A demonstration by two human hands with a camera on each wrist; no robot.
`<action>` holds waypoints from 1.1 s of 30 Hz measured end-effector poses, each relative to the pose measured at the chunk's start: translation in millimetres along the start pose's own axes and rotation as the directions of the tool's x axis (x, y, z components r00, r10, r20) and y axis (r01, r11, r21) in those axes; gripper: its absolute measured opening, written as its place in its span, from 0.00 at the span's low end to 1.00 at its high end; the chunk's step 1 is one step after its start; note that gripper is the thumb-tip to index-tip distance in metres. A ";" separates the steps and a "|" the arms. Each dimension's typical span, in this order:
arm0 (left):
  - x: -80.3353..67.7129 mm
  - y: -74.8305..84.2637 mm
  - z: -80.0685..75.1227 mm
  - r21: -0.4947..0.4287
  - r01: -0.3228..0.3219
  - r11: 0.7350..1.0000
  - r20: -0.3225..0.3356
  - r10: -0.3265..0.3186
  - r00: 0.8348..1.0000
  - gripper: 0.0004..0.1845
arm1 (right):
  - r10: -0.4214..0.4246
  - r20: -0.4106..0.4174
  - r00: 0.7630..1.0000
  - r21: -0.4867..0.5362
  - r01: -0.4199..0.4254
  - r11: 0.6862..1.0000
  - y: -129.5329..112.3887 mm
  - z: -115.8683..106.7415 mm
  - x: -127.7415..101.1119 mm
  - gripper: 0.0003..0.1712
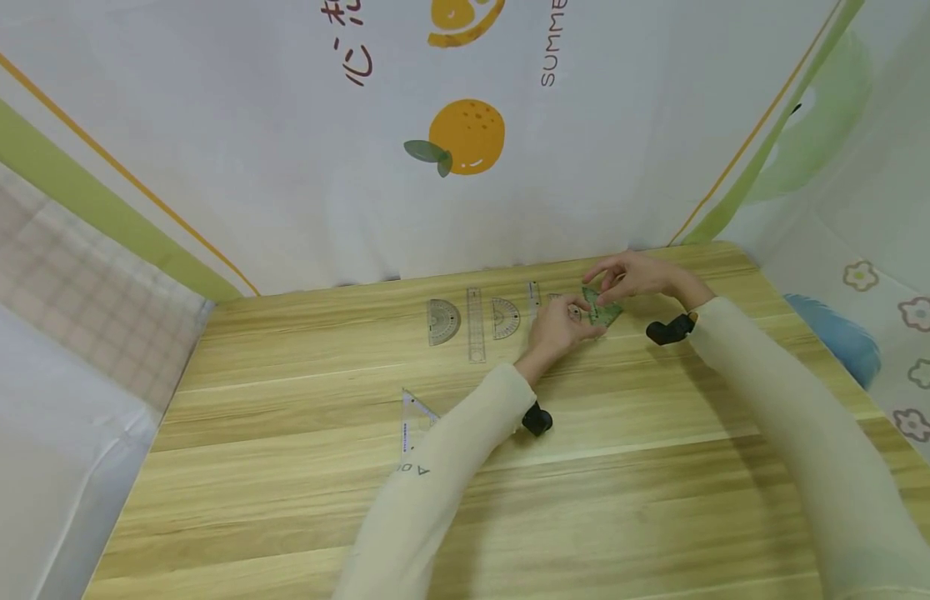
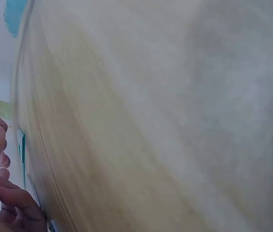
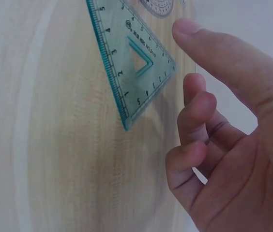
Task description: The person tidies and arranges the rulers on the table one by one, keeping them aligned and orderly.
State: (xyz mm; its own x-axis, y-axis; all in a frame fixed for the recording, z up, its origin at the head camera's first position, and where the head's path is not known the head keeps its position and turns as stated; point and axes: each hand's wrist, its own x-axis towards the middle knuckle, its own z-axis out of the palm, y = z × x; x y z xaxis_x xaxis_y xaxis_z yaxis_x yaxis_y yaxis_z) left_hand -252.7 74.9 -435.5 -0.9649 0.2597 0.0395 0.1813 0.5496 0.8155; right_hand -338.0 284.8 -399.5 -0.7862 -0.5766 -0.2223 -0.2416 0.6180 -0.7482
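Observation:
A green translucent set square [image 1: 604, 313] lies on the wooden table near its back edge; its scale and triangular cut-out show in the right wrist view [image 3: 144, 63]. My right hand [image 1: 636, 277] hovers at its upper right side, thumb extended and other fingers loosely bent, with nothing between them [image 3: 233, 116]. Just left of the set square, my left hand [image 1: 558, 332] reaches low over the table, thumb and forefinger apart near its left side. In the left wrist view, this hand's bent fingers [image 2: 20, 200] are close to the tabletop. A clear protractor [image 1: 575, 313] is partly hidden behind the left hand.
Left of the hands stand in a row a protractor [image 1: 444, 322], a clear ruler [image 1: 476, 327], another protractor [image 1: 506, 318] and a narrow ruler [image 1: 534, 295]. A clear set square [image 1: 415, 421] lies nearer, partly under the left sleeve. A printed curtain [image 1: 375, 208] hangs behind the table.

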 end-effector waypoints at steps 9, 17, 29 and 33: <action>2.2 -1.8 1.7 0.049 0.004 0.999 0.005 -0.004 1.000 0.23 | 0.007 0.004 1.000 -0.003 -0.007 1.000 -1.7 0.2 0.9 0.28; 3.8 -0.4 3.7 0.106 0.005 0.994 -0.016 -0.004 1.000 0.24 | 0.015 -0.002 1.000 -0.001 -0.015 1.000 -3.8 1.9 2.8 0.28; 5.0 0.8 4.8 0.145 0.030 0.989 -0.039 -0.024 0.999 0.26 | 0.006 -0.007 1.000 0.007 -0.006 1.000 -0.7 3.1 4.1 0.28; 5.9 0.2 5.6 0.156 0.032 0.987 -0.040 -0.026 0.999 0.27 | 0.016 -0.004 1.000 0.013 -0.016 1.000 -1.0 3.3 3.9 0.28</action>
State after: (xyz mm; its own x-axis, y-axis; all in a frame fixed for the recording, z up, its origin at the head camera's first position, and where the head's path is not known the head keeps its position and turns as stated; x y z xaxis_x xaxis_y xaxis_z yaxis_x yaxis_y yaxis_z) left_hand -257.4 80.9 -438.4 -0.9761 0.2133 0.0417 0.1780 0.6745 0.7165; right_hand -338.9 280.1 -401.7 -0.7923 -0.5646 -0.2313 -0.2218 0.6197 -0.7528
